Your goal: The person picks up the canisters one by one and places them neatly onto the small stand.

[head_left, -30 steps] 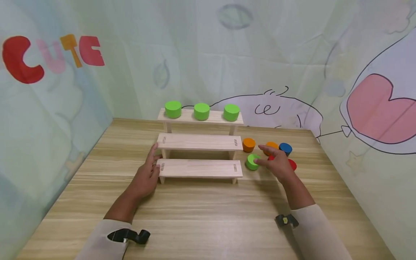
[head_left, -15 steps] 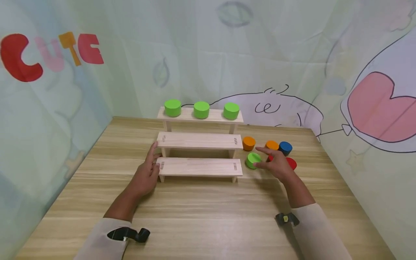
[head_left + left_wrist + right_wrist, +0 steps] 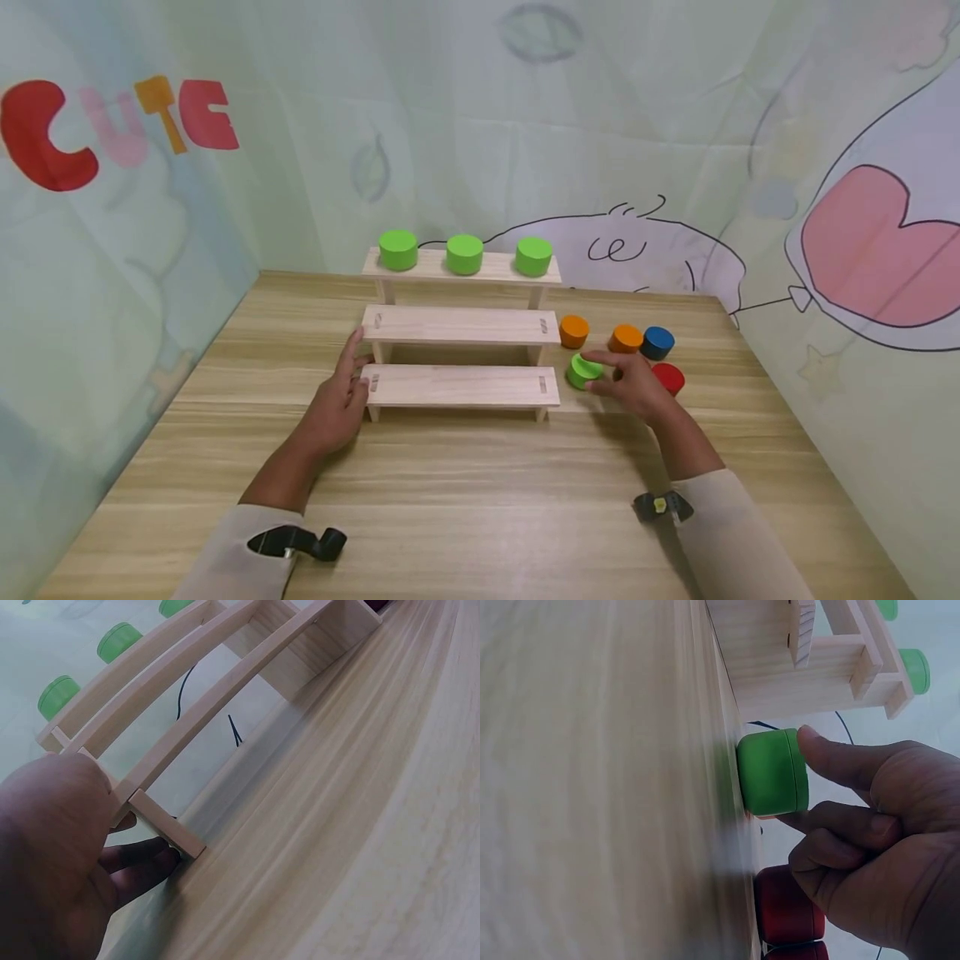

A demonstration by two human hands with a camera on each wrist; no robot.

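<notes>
A three-tier wooden display stand (image 3: 461, 385) stands mid-table. Three green round blocks (image 3: 465, 254) sit along its top tier. My left hand (image 3: 341, 408) holds the stand's left end; in the left wrist view (image 3: 52, 847) its fingers reach round behind the leg (image 3: 169, 829). Right of the stand, my right hand (image 3: 633, 387) has thumb and index finger at a fourth green block (image 3: 581, 372), which rests on the table. In the right wrist view, the thumb touches this green block's (image 3: 769, 772) top rim and a finger passes behind it; the other fingers are curled.
An orange block (image 3: 574, 332) lies beside the stand's right end. Another orange block (image 3: 626, 338), a blue block (image 3: 658, 342) and a red block (image 3: 667, 379) sit behind and beside my right hand. Two red blocks (image 3: 787, 904) show in the right wrist view. Printed cloth surrounds the table.
My right hand's index finger and thumb have drawn closer together around the green block. The left hand and the stand have stayed in place.
</notes>
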